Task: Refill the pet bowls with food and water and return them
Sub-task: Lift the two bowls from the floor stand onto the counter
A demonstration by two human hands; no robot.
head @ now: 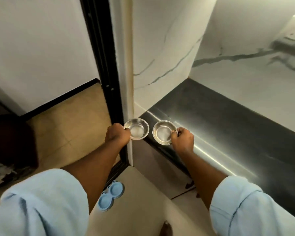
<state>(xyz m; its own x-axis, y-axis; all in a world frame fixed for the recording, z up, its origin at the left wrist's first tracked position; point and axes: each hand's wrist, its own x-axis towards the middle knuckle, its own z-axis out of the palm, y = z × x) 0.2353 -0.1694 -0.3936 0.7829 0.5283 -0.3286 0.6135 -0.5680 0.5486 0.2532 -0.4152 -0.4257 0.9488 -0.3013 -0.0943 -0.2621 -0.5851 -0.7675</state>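
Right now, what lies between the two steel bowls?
Nothing: in the head view, left bowl and right bowl are apart, with only the dark counter edge showing behind the gap.

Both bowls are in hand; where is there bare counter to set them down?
The dark countertop is bare along its whole visible run, from the marble side wall rightward under the marble backsplash. The right hand already holds its steel bowl over the near edge. The left hand holds its bowl at the corner, tight against the wall.

Bare dark countertop (228, 126) ahead, marble wall corner (160, 65) close beside left bowl (136, 128).
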